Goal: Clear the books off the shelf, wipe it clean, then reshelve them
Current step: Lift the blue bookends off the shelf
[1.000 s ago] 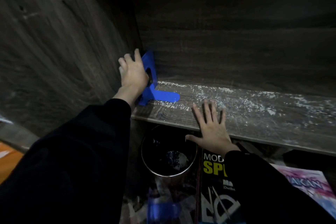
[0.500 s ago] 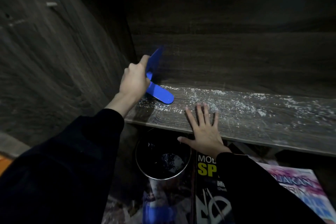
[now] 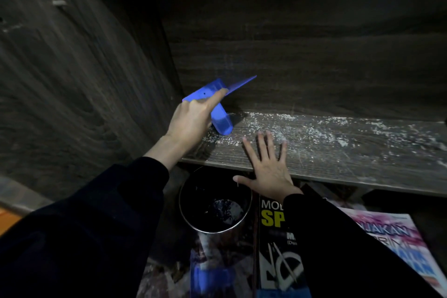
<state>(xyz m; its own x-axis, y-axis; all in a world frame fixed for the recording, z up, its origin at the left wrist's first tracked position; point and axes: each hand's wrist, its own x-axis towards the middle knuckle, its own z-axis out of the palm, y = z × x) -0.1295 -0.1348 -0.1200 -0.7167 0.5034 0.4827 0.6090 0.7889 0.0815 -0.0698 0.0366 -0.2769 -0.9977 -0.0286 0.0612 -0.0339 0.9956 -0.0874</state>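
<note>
The dark wooden shelf board [image 3: 338, 164] holds no books and is strewn with white dust and crumbs. My left hand [image 3: 191, 120] grips a blue metal bookend [image 3: 221, 104] at the shelf's left end, tilted and lifted off the board near the side wall. My right hand [image 3: 268, 172] lies flat with spread fingers on the shelf's front edge. Below the shelf lie a black book with yellow letters [image 3: 273, 244] and a pink and blue magazine [image 3: 396, 247], both partly hidden by my right sleeve.
A round dark bin with a metal rim [image 3: 215, 203] stands under the shelf's left end, with white scraps inside. The cabinet's side wall [image 3: 84, 80] closes the left, the back panel [image 3: 314, 55] the rear. More printed covers [image 3: 205, 271] lie beneath the bin.
My left hand has tipped the blue bookend from upright against the side wall and raised it off the board. My right hand has stayed flat on the shelf edge.
</note>
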